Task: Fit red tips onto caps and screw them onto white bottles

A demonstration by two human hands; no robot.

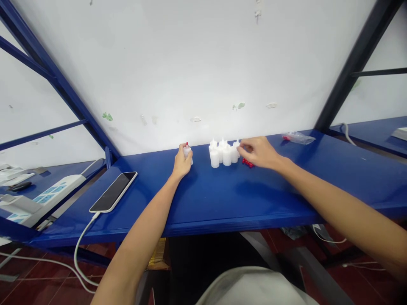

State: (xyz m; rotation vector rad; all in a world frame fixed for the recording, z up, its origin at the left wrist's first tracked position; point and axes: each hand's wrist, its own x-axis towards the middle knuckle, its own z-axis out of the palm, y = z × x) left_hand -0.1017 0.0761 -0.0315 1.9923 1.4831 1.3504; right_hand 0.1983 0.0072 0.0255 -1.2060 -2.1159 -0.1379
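Observation:
My left hand [182, 162] is wrapped round a small white bottle [187, 150] with a red cap, upright on the blue table. Right of it stands a group of several white squeeze bottles [227, 156] with pointed nozzles and no red caps. At the right edge of that group is my right hand [256, 151], thumb and index finger brought together by the rearmost right bottle. Whether anything is between these fingertips is too small to tell. Several small red caps [247, 162] lie on the table just below my right hand.
A phone [114, 192] with a white charging cable lies at the table's left. A clear plastic bag [299, 137] with something red rests at the back right. Behind the blue table [216, 212] rises a white wall. A power strip [54, 195] is at far left.

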